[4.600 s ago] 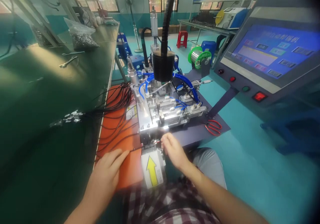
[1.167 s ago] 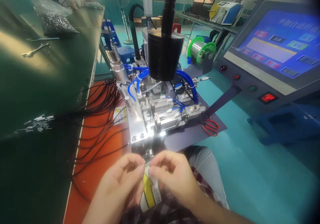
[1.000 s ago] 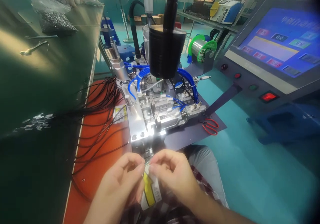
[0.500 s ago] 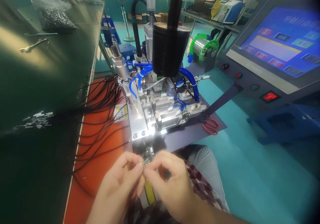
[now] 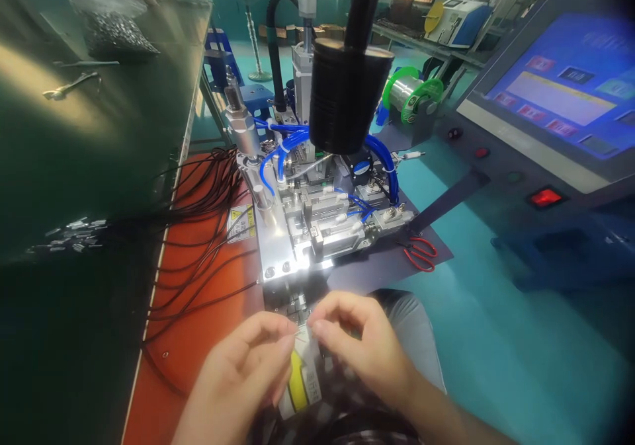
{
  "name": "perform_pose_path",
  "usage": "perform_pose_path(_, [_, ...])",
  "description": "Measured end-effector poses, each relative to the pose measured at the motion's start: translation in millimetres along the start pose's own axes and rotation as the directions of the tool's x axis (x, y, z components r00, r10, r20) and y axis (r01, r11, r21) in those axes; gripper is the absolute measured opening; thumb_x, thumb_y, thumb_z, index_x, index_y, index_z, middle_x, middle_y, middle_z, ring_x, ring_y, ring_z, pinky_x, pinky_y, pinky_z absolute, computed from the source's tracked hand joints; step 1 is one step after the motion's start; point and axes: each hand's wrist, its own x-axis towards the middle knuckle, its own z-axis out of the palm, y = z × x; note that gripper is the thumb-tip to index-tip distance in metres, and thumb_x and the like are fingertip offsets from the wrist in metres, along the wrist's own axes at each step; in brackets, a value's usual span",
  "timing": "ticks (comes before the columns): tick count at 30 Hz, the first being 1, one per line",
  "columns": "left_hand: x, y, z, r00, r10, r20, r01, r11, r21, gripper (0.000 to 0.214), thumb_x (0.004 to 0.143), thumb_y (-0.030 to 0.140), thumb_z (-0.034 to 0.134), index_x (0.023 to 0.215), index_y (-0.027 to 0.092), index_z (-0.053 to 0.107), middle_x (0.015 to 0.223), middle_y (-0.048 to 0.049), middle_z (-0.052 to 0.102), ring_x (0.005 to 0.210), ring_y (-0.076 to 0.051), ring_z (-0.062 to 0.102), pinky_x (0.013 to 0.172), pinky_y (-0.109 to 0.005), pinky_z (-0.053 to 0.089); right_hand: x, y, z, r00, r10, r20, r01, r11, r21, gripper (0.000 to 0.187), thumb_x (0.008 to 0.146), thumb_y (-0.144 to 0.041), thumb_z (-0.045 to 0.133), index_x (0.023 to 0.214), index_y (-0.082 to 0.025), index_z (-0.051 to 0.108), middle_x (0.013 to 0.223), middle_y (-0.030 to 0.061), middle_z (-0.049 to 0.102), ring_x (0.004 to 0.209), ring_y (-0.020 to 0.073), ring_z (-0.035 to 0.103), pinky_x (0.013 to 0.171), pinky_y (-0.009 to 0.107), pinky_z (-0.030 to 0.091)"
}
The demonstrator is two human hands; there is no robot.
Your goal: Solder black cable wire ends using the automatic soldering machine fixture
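Note:
My left hand (image 5: 248, 359) is closed in a pinch, thumb against forefinger. A thin pale wire (image 5: 299, 331) just shows at its fingertips. Close by on the right, my right hand (image 5: 354, 336) also pinches with thumb and forefinger; what is between those tips is too small to make out. Both hands are held in front of the metal machine (image 5: 327, 220), just below its brightly lit front edge. Under the fingers is a white label with a yellow band (image 5: 297, 382). The rest of the wire is hidden by my left hand.
Black cables (image 5: 198, 233) run across the orange surface to the left. On the dark table lie small metal pieces (image 5: 77, 233), a wrench (image 5: 72, 86) and a bag of parts (image 5: 116, 32). Red-handled cutters (image 5: 421, 254), a solder wire spool (image 5: 409, 94) and a touchscreen (image 5: 560, 81) are on the right.
My hands have drawn slightly apart, the right one moving right. Green and white wires that showed between the fingertips are now mostly out of sight. The view has shifted a little.

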Motion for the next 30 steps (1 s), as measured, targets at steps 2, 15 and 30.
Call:
perform_pose_path(2, [0, 1, 0.8, 1.000, -0.003, -0.001, 0.003, 1.000, -0.003, 0.047, 0.074, 0.064, 0.074, 0.089, 0.021, 0.064, 0.050, 0.0080, 0.045, 0.051, -0.009, 0.038, 0.051, -0.019, 0.034, 1, -2, 0, 0.999, 0.019, 0.043, -0.021, 0.999, 0.049, 0.010, 0.077, -0.027, 0.066, 0.073, -0.018, 0.066, 0.062, -0.0028, 0.057, 0.058, 0.0125, 0.048, 0.058, 0.027, 0.038])
perform_pose_path(15, [0, 5, -1.5, 0.999, -0.013, 0.033, 0.010, 0.994, 0.104, 0.046, 0.072, 0.062, 0.074, 0.088, 0.020, 0.065, 0.048, 0.0064, 0.050, 0.046, -0.008, 0.038, 0.048, -0.019, 0.026, 4, 3, 4, 0.988, -0.043, 0.150, 0.039, 0.999, 0.029, 0.012, 0.083, -0.025, 0.059, 0.074, -0.019, 0.056, 0.069, -0.0024, 0.052, 0.065, 0.0123, 0.046, 0.062, 0.025, 0.040])
perform_pose_path(30, [-7, 14, 5.4, 0.999, 0.038, 0.001, -0.038, 0.999, 0.003, 0.044, 0.069, 0.058, 0.080, 0.079, 0.021, 0.058, 0.042, 0.0102, 0.039, 0.044, -0.006, 0.030, 0.052, -0.021, 0.021, 14, 15, -3, 0.930, -0.185, 0.318, 0.149, 0.980, 0.135, 0.021, 0.089, -0.037, 0.063, 0.080, -0.019, 0.057, 0.074, -0.0022, 0.051, 0.064, 0.0119, 0.044, 0.063, 0.027, 0.038])
